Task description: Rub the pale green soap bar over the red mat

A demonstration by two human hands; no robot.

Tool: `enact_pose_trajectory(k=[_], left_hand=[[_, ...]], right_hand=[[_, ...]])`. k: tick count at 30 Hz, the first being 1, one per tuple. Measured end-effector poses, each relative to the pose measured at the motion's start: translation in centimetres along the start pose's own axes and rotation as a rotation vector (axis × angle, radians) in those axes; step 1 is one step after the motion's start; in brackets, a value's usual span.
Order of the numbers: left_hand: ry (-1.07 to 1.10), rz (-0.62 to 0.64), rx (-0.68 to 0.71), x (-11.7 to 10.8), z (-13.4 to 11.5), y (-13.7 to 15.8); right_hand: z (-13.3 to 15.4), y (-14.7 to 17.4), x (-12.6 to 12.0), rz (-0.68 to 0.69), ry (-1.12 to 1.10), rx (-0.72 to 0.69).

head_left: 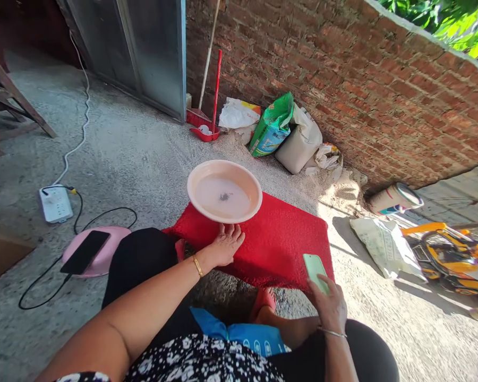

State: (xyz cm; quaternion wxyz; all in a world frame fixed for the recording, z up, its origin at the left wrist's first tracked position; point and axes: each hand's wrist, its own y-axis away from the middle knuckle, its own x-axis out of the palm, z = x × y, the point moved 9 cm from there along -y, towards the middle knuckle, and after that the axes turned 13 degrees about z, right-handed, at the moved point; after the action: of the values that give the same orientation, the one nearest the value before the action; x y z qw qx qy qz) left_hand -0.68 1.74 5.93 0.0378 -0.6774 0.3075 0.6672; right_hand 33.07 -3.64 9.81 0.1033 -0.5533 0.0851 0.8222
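My left hand [228, 245] rests palm down with its fingers spread on a red cloth [290, 228], which covers a low surface before my knees. Its fingertips reach the near rim of a pale pink basin [201, 204]. Inside the basin is a small dark thing, too small to name. At the cloth's right edge, my right hand [331, 303] grips the lower end of a light green phone [314, 267], its fingers closed along one side. Whether the phone touches the cloth, I cannot tell.
At the left, a black phone [86, 252] on a cable lies on a pink round thing [113, 239], near a white power strip [56, 204]. Bags [273, 127] and a red dustpan [204, 133] stand along the brick wall. A yellow toy bike [450, 254] is at the right.
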Motion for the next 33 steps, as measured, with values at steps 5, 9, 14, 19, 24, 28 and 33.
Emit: enact_pose_trajectory(k=[5, 9, 14, 19, 24, 28, 33], left_hand=[[0.016, -0.008, 0.007, 0.0, 0.1, 0.2], [0.019, -0.017, 0.008, 0.2, 0.3, 0.3], [0.014, -0.001, 0.0, 0.3, 0.5, 0.4], [0.021, 0.026, 0.004, 0.6, 0.7, 0.3], [0.038, -0.013, 0.002, 1.2, 1.3, 0.1], [-0.011, -0.09, 0.029, 1.2, 0.9, -0.1], [-0.092, -0.123, 0.027, 1.3, 0.0, -0.6]], right_hand=[[11.0, -1.0, 2.5, 0.222, 0.107, -0.424], [18.4, -1.1, 5.3, 0.269, 0.277, -0.674], [17.1, -4.4, 6.3, 0.319, 0.459, -0.662], [9.1, -10.1, 2.1, 0.266, 0.519, -0.068], [13.2, -7.8, 4.3, 0.259, 0.382, -0.302], [17.1, -5.3, 7.4, 0.277, 0.344, -0.543], [10.8, -9.5, 5.1, 0.286, 0.426, -0.241]])
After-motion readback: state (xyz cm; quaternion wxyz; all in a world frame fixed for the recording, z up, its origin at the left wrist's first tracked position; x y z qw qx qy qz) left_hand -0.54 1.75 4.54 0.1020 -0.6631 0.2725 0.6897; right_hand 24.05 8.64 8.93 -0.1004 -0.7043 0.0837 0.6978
